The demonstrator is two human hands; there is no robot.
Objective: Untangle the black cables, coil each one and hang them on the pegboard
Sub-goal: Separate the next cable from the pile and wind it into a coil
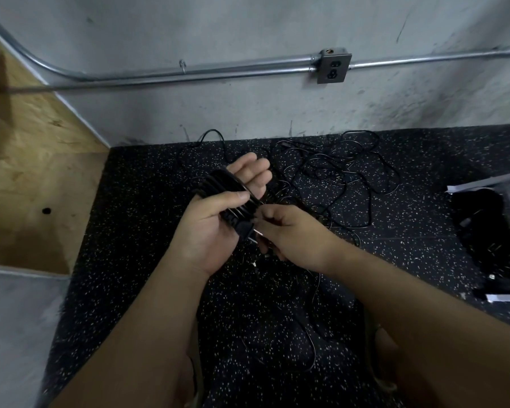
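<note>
Left hand (211,231): thumb clamps cable coil (233,192) wound round the palm, fingers nearly straight.
Right hand (292,235): fingers pinch the plug (247,230).
Floor (147,260): loose cable tangle (336,178).

Ahead of you, a metal conduit (189,72) runs along the grey concrete wall (248,25) into a double outlet box (333,67). Below it you have black speckled floor (136,231), a plywood panel (27,172) on your left, and a white paper sheet (465,187) far right.

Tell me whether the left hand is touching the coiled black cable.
Touching. Head view: the coiled cable wraps around the left hand, whose thumb presses on the loops.
</note>
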